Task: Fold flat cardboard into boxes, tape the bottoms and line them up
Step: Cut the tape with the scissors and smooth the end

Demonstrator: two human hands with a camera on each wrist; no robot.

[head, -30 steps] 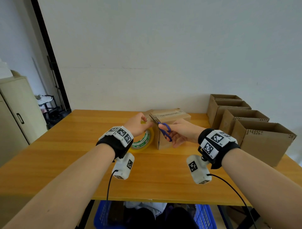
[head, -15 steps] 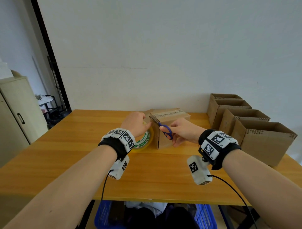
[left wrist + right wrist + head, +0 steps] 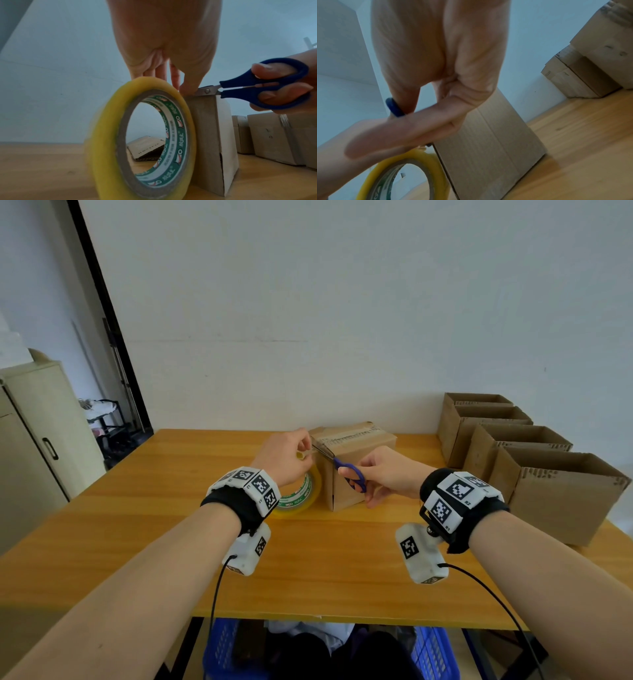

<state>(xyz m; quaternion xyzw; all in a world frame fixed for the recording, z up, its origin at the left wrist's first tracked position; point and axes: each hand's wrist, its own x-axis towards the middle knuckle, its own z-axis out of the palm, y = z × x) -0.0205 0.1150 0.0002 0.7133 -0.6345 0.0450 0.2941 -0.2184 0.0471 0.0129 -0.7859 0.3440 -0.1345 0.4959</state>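
Note:
A closed cardboard box (image 3: 356, 460) with a taped seam on top stands mid-table. A yellow tape roll (image 3: 301, 491) stands on edge against its left side. My left hand (image 3: 291, 457) pinches the top of the roll (image 3: 106, 135) at the box's upper left corner, thumb beside the blades. My right hand (image 3: 380, 474) grips blue-handled scissors (image 3: 352, 474). Their handles (image 3: 264, 86) are squeezed together and the blades lie along the box's top left edge (image 3: 205, 135). In the right wrist view only one blue handle loop (image 3: 393, 108) shows past my fingers (image 3: 419, 128).
Several open-topped boxes (image 3: 548, 481) stand in a row along the right side of the wooden table (image 3: 342, 559). A flat folded cardboard piece (image 3: 145, 147) lies behind the roll. A blue crate (image 3: 435, 652) sits under the table; a cabinet (image 3: 34, 440) stands left.
My left hand has lifted and turned at the top of the roll. The scissor blades have slid left to the box's top corner by my left fingers.

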